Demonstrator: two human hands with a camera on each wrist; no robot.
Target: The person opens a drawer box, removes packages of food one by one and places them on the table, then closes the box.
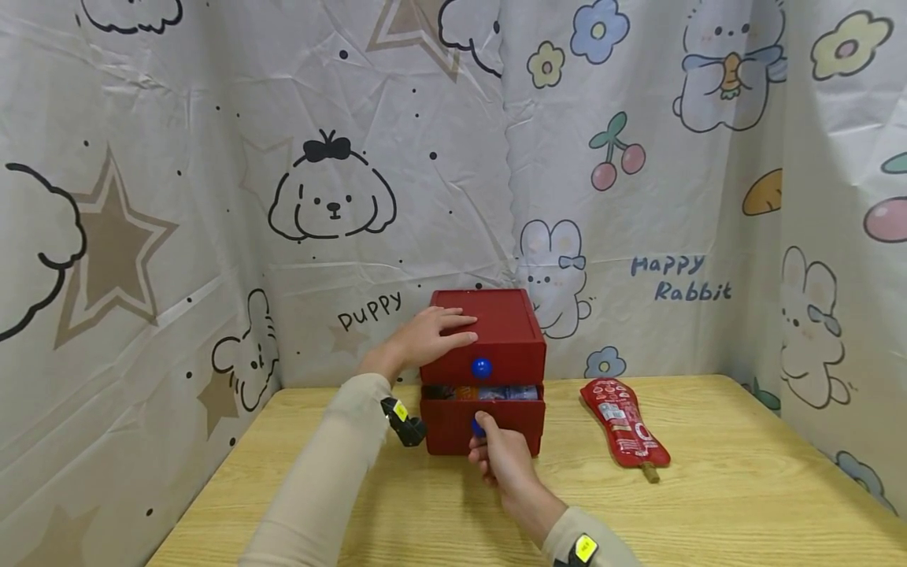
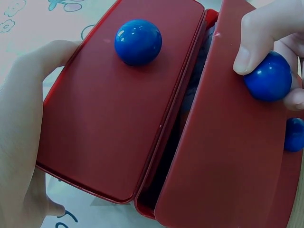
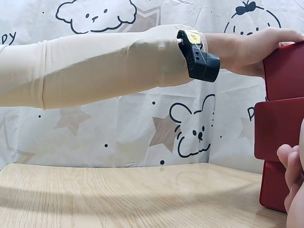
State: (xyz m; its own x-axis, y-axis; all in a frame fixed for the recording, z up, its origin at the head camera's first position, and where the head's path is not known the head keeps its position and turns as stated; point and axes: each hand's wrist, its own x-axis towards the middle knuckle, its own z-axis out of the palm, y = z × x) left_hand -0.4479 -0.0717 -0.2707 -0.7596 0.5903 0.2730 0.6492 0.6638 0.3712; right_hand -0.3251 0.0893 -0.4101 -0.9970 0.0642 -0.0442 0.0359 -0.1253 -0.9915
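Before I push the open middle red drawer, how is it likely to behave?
The middle red drawer will probably move stiffly as one piece, since its front looks flat and rigid. The items visible in its gap may shift inside. The cabinet could slide too, though the left hand resting on top might steady it.

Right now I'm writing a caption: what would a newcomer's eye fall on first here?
Probably the red drawer unit on the table, its middle drawer partly open. The right grip pinches that drawer's blue knob while the left grip rests over the unit's top. Next comes the red packet lying right of the unit.
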